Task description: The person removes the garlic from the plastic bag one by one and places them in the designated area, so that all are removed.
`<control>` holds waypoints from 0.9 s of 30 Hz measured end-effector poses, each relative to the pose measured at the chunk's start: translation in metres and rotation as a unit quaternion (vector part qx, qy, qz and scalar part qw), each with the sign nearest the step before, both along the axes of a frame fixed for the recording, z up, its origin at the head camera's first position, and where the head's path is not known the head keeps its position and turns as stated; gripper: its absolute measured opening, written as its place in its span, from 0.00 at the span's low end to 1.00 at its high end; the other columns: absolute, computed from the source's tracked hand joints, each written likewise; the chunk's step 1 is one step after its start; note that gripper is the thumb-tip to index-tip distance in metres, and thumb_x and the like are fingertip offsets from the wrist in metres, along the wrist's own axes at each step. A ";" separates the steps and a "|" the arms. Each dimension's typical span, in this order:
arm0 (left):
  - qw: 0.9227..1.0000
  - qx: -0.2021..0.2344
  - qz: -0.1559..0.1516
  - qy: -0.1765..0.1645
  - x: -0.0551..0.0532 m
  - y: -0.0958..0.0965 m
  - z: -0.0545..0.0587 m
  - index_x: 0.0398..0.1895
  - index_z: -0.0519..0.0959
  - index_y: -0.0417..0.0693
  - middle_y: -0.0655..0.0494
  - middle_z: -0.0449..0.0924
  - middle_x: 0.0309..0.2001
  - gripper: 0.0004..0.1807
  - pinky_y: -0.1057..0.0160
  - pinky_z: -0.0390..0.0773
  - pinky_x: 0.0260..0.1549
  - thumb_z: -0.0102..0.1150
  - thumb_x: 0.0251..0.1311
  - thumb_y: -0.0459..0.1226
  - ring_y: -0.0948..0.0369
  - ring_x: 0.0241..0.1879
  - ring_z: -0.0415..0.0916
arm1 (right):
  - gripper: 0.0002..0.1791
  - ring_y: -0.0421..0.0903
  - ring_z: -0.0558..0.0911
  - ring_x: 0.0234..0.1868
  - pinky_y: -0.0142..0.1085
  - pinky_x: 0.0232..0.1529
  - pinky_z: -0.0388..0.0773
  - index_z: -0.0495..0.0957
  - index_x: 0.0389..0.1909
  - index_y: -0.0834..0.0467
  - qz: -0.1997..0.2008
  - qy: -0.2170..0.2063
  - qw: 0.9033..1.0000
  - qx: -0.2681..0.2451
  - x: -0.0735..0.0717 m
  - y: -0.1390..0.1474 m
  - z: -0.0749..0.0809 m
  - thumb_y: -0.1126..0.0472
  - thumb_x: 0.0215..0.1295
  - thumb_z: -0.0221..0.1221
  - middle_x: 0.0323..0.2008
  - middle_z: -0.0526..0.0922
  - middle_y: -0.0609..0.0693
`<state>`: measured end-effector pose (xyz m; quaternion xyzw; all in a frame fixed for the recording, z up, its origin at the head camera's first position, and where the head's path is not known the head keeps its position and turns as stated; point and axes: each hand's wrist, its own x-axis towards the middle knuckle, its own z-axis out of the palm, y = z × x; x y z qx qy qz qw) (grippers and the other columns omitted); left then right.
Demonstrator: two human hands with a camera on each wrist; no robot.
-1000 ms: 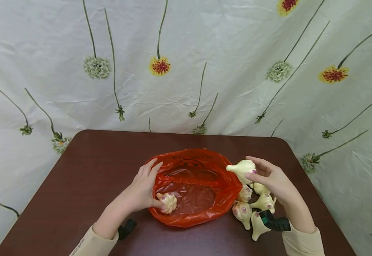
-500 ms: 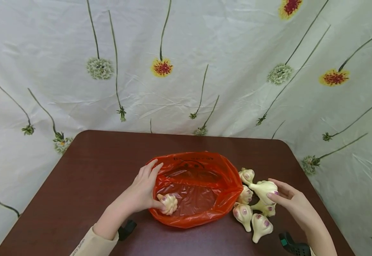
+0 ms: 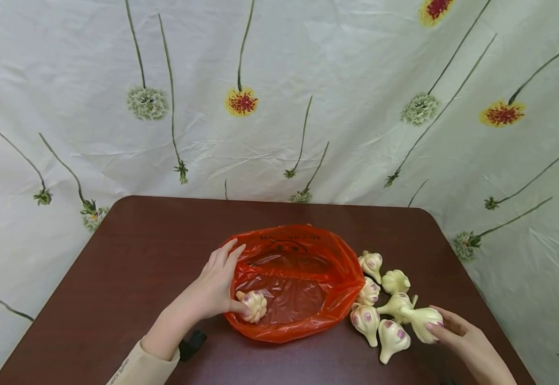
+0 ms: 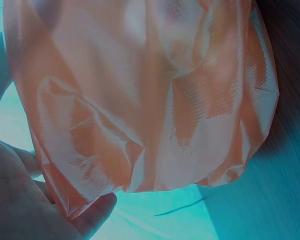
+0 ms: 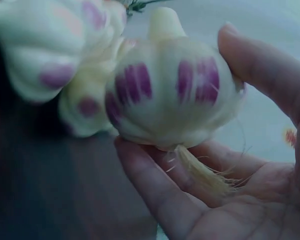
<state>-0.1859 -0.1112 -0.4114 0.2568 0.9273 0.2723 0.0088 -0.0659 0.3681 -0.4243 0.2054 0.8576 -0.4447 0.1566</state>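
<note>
A red plastic bag [image 3: 279, 330] stands with its mouth wide in the middle of the table. My left hand [image 3: 214, 283] is spread across the bag's left end, thumb inside the rim and fingertips at the far side of the mouth. Close to that thumb, one garlic bulb [image 3: 256, 306] lies in the bag. My right hand [image 3: 467, 342] pinches another garlic bulb [image 5: 170, 95] by its sides between thumb and fingers; its purple-striped skin and root tuft show in the right wrist view. The held bulb overlaps a further garlic bulb [image 3: 397, 306] on the table.
Several more bulbs lie between bag and right hand, including a garlic bulb [image 3: 393, 338] nearest me and a garlic bulb [image 3: 371, 263] farthest back. The brown table [image 3: 164, 230] ends at a flower-patterned cloth [image 3: 279, 133] behind.
My right hand has carried its garlic bulb from beside the bag's right rim to the right and toward me, down near the other bulbs. The left hand and bag stay about where they were.
</note>
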 end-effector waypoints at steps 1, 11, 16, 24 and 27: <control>1.000 0.000 0.000 -0.002 0.000 0.000 0.000 0.73 0.55 0.34 0.33 0.49 0.73 0.67 0.31 0.59 0.64 0.85 0.28 0.48 0.36 0.70 0.49 | 0.43 0.32 0.76 0.49 0.35 0.48 0.78 0.55 0.74 0.67 -0.001 -0.002 1.000 0.006 0.002 0.001 -0.003 0.44 0.71 0.56 0.68 0.68 0.68; 1.000 0.000 0.002 -0.009 -0.002 0.000 -0.001 0.73 0.54 0.35 0.34 0.48 0.74 0.68 0.30 0.58 0.64 0.84 0.29 0.49 0.36 0.70 0.49 | 0.46 0.53 0.81 0.54 0.43 0.48 0.81 0.57 0.69 0.76 -0.038 -0.025 0.999 -0.010 0.011 0.001 -0.034 0.43 0.68 0.58 0.59 0.76 0.71; 1.000 -0.001 0.006 -0.024 -0.002 -0.001 0.001 0.74 0.53 0.36 0.35 0.47 0.74 0.68 0.31 0.57 0.65 0.84 0.30 0.49 0.37 0.71 0.47 | 0.46 0.57 0.80 0.55 0.45 0.49 0.80 0.58 0.67 0.78 -0.021 -0.022 0.999 0.010 0.008 -0.002 -0.036 0.42 0.68 0.57 0.59 0.75 0.73; 0.999 -0.002 0.008 -0.033 -0.001 -0.002 0.005 0.74 0.53 0.36 0.35 0.47 0.75 0.67 0.31 0.57 0.66 0.83 0.31 0.49 0.37 0.71 0.47 | 0.48 0.64 0.78 0.57 0.48 0.49 0.80 0.59 0.67 0.78 0.009 -0.036 0.997 0.069 0.001 -0.006 -0.029 0.38 0.67 0.56 0.61 0.71 0.76; 0.999 0.000 0.007 -0.032 -0.001 -0.002 0.006 0.74 0.53 0.36 0.35 0.47 0.75 0.67 0.31 0.56 0.66 0.84 0.30 0.49 0.37 0.71 0.47 | 0.50 0.67 0.75 0.59 0.49 0.49 0.80 0.58 0.68 0.77 0.022 -0.047 0.995 0.084 0.000 -0.006 -0.026 0.36 0.67 0.54 0.63 0.68 0.76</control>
